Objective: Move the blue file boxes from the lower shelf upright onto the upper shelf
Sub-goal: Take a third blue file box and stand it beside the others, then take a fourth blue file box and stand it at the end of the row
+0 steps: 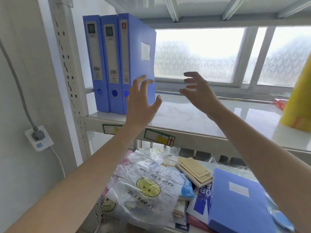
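Standing upright at the left end of the upper shelf (pixel 202 115) are three blue file boxes (pixel 116 63), pressed side by side with their labelled spines facing out and the leftmost one close to the perforated white upright post (pixel 67 61). The left hand (pixel 141 101) is raised in front of the rightmost box with its fingers spread wide and nothing in its grasp; its fingertips overlap the box's lower front corner, though whether they actually touch it cannot be told. The right hand (pixel 196 91) hovers over the bare shelf surface to the right of the boxes, also spread and empty, fingers pointing left toward the boxes but clearly apart from them. On the lower shelf, one more blue file box (pixel 239 200) lies flat at the right, its pale label facing up. Beside it to the left sit a stack of spiral notebooks (pixel 195 172) and a crumpled clear plastic bag (pixel 148 187) printed with a yellow smiley face. A frosted window (pixel 198 52) fills the background behind the upper shelf, and a yellow object (pixel 299 98) stands at that shelf's far right.
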